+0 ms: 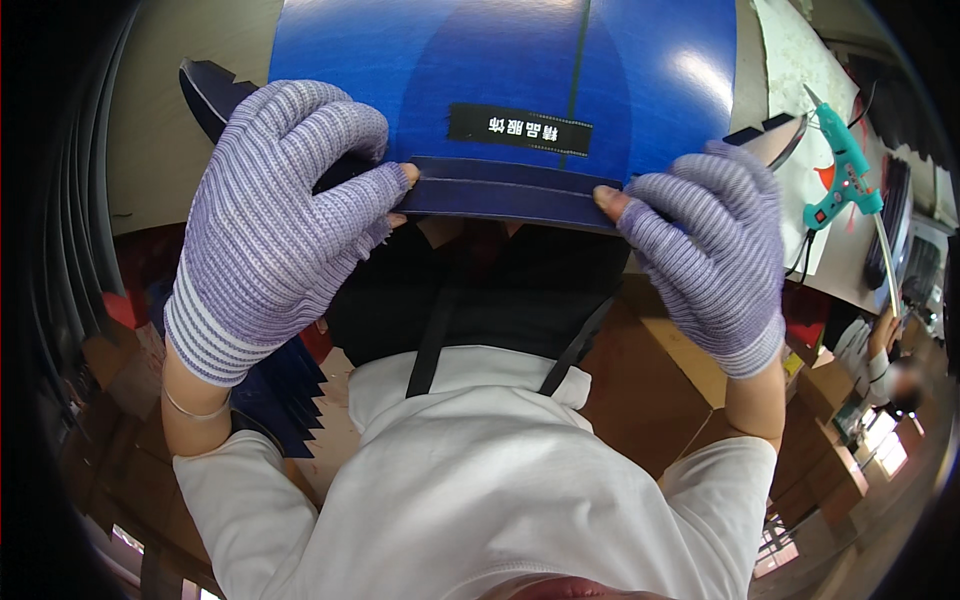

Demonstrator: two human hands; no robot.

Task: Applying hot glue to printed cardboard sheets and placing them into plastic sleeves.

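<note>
Blue strip [510,202], pinched at both ends! Left hand [275,215] and right hand [710,250] grip narrowly; just beyond, a black label [518,130] shows white upside-down characters.

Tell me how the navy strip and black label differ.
The navy strip is longer than the black label. The label bears pale lettering; the strip, none. The left hand and the right hand hold the strip; the label lies untouched. Both are dark and elongated.
</note>
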